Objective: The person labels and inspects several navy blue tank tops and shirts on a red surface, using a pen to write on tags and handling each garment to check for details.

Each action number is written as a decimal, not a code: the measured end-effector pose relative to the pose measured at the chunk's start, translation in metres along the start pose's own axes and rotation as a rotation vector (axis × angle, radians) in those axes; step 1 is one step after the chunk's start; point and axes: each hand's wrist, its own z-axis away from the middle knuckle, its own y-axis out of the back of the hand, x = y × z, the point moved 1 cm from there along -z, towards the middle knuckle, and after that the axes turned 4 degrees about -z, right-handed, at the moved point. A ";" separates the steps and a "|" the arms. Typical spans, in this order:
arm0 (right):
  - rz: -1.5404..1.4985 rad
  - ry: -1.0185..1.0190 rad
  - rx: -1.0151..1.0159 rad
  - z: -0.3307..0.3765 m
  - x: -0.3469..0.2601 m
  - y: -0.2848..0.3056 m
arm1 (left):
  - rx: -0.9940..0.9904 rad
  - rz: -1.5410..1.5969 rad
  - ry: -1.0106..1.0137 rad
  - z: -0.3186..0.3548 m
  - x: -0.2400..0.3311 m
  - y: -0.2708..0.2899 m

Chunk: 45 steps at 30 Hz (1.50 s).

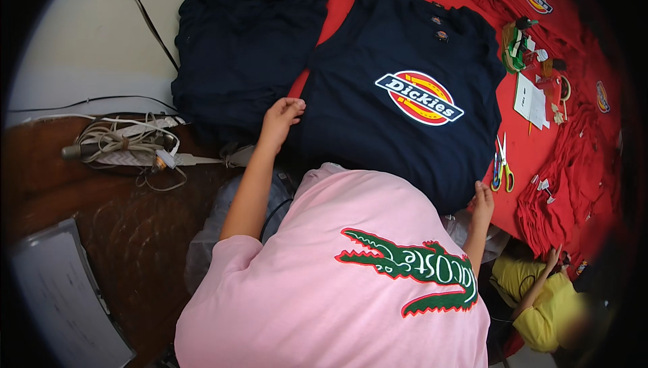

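Observation:
A navy sleeveless shirt (351, 125) lies spread on the red-covered table, its neck toward the far side. On its chest is a printed emblem in red, yellow, white and blue. My left hand (282, 122) pinches the shirt's left side edge, with the fingertips closed together. At the lower right corner by the hem, my right hand (481, 205) is closed on the fabric; part of its grip is hidden. Just beyond the right hand lie scissors (501, 164) with yellow-green handles.
Left of the shirt is a pile of dark cloth (246, 51). A notepad (530, 101), small tools and red garments (563, 179) lie to the right. Bundled cables (128, 140) hang at the left. A person in yellow (540, 297) is at the lower right.

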 end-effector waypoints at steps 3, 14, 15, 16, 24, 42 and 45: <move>-0.002 0.052 -0.003 0.022 0.027 -0.003 | 0.197 -0.220 -0.198 0.027 -0.022 -0.022; 0.089 0.160 0.039 0.027 0.031 0.008 | 0.134 0.264 0.089 0.043 -0.057 -0.011; 0.021 0.039 0.020 0.028 0.028 0.010 | 0.137 0.222 0.064 0.042 -0.056 -0.012; -0.052 -0.078 -0.006 0.026 0.024 0.010 | 0.148 0.182 0.034 0.041 -0.055 -0.011; -0.350 -0.222 0.002 0.007 0.020 0.001 | 0.321 -0.327 -0.224 0.015 0.002 -0.059; -0.250 -0.235 -0.211 0.023 -0.004 -0.008 | 0.036 0.030 0.091 0.019 -0.005 -0.027; -0.292 -0.141 -0.284 0.043 -0.046 -0.003 | -0.043 0.019 0.100 0.034 0.026 -0.019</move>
